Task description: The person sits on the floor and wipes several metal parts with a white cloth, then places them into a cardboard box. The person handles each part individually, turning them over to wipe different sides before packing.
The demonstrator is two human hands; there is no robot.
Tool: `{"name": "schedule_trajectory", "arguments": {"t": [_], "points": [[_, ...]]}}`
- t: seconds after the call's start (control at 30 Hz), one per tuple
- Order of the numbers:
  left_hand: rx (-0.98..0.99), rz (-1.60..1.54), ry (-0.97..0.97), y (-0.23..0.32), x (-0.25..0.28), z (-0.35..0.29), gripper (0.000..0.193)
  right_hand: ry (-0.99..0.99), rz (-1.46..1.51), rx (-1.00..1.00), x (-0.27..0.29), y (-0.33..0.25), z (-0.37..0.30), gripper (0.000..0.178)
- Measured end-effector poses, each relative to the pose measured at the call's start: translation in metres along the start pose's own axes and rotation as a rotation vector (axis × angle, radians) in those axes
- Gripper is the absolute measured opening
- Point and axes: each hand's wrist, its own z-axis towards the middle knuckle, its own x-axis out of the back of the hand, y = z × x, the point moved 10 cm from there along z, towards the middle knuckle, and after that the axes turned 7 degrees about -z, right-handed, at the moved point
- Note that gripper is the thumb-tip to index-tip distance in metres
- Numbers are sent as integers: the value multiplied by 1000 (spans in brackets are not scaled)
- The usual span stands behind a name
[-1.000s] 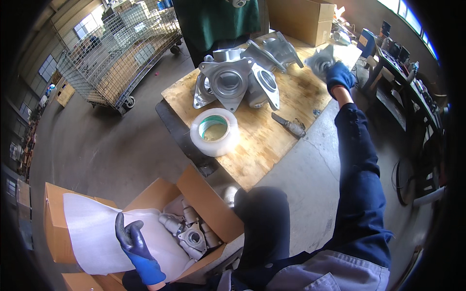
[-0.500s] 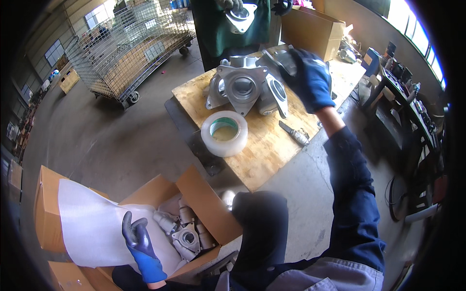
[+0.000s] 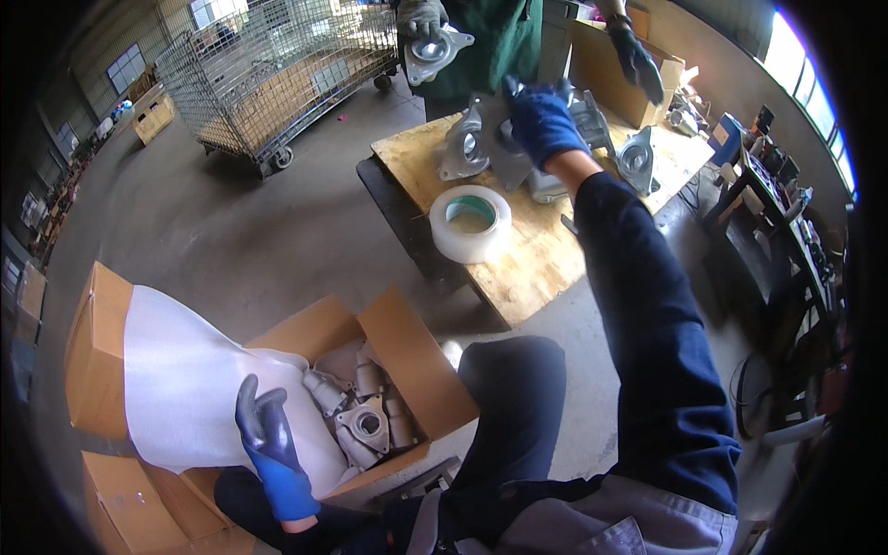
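My right hand (image 3: 544, 125), in a blue glove, reaches over the wooden tabletop, its fingers closed round the upper part of a grey metal casting (image 3: 509, 165). The grip is partly hidden by the back of the hand. Other castings stand close by: a flanged one (image 3: 464, 148) on the left and another (image 3: 635, 160) on the right. My left hand (image 3: 270, 439), gloved in blue with a dark palm, is open and holds nothing. It hovers over a white foam sheet (image 3: 180, 379) draped into a cardboard box (image 3: 421, 370), beside several castings (image 3: 366, 424) lying inside.
A clear tape roll (image 3: 504, 236) lies on the table's near left part. Across the table, a co-worker's grey-gloved hand (image 3: 423, 18) holds a casting (image 3: 433, 57); their other gloved hand (image 3: 638, 69) hangs near an open carton (image 3: 601, 69). A wire cage cart (image 3: 277, 83) stands far left.
My right hand has moved left onto the middle castings, which now stand turned differently. My forearm now covers most of the knife on the table. The co-worker's other hand has come forward over the table.
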Motion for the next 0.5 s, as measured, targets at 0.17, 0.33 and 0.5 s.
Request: {"name": "schedule_trajectory", "arguments": {"t": [0.17,0.33,0.5], "points": [[13,-272,-265,-1,-48,27,53,-2,14,95,95,18,6,36],[372,-1016,-786,24,-184,7,81,-67,919,137,176,-16,-44,54],[-595,436,-582,51,-152,-22,70,-64,964,425,224,-118,-100,64]]}}
